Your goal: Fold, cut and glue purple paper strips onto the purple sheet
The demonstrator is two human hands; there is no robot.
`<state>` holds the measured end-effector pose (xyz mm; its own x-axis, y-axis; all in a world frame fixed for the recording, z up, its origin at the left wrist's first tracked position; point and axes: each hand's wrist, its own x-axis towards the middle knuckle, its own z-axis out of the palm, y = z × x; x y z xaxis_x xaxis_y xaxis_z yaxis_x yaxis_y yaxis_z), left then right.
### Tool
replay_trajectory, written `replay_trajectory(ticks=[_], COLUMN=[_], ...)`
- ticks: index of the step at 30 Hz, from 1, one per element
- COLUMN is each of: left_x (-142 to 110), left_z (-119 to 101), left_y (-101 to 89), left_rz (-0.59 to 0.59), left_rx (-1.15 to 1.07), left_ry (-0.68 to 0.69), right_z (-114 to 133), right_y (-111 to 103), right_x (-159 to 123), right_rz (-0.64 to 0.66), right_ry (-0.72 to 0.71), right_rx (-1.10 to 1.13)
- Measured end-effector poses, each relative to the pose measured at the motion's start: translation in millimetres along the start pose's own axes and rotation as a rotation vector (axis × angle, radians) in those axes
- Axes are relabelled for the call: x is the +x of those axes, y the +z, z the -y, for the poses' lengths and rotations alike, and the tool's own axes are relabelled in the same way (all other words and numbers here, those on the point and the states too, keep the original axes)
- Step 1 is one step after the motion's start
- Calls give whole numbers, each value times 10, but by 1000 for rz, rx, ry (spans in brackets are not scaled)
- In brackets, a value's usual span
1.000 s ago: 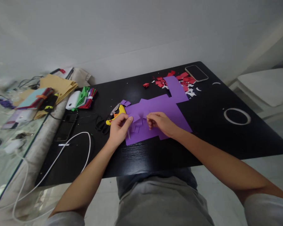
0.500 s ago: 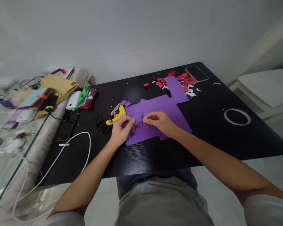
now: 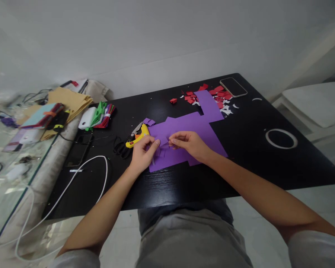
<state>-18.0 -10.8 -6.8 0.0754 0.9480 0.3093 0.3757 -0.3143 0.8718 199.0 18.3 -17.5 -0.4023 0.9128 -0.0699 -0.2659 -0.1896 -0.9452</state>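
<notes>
My left hand (image 3: 144, 153) pinches a small piece of purple paper (image 3: 162, 139) between thumb and fingers. Closed at the fingertips, my right hand (image 3: 190, 144) meets the right edge of that same piece. Beneath both hands lie larger purple paper sheets (image 3: 195, 126), overlapping on the black table. A few small purple cut pieces show under my left fingers, partly hidden. Just left of the sheets rest a yellow glue gun (image 3: 142, 135) and black-handled scissors (image 3: 123, 147). More small purple squares (image 3: 149, 121) sit behind the glue gun.
Red paper pieces (image 3: 219, 95) and white scraps lie at the back right beside a phone (image 3: 233, 87). A white ring (image 3: 281, 139) is on the right. Left are colored strip bundles (image 3: 102, 116), a dark phone (image 3: 78, 150), a white cable (image 3: 104, 167) and a cluttered glass table (image 3: 36, 163).
Very little differs. My fingers shift slightly on the small purple piece, and the piece tilts a bit; everything else stays in place.
</notes>
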Motion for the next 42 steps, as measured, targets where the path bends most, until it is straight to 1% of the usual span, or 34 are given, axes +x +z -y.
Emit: replay_trajectory(ticks=[6,10,13,15,17,19,21,24,27,33,42], left_x=[10,12,13,14,14,14,12,9,9,13,14], left_z=[-19,-25,-20,-14,-8,-3,-2,-7,-16,-31,-24], left_y=[-7,-7,-10,-12,-12,-12,-13,-14,-15,-10,-8], left_rz=[-19,-36,-46,-46,-43,-38,-34,-36,-37,-32,-24], left_rx=[11,9,2,-4,-10,-12,-9,-3,0,1,12], left_ry=[-10,-17,-11,-10,-13,-13,-11,-11,-10,-20,-12], right_z=[18,81,139,155,146,125,106,105,129,186,227], right_y=[11,-9,-42,-61,-72,-77,-78,-78,-74,-43,-12], right_x=[0,13,2,-13,-28,-36,-37,-38,-44,-52,-35], right_rz=[-17,7,115,200,289,375,424,405,349,233,230], right_ry=[11,112,240,287,276,231,192,182,195,249,281], right_rx=[82,268,446,524,554,551,540,555,585,573,642])
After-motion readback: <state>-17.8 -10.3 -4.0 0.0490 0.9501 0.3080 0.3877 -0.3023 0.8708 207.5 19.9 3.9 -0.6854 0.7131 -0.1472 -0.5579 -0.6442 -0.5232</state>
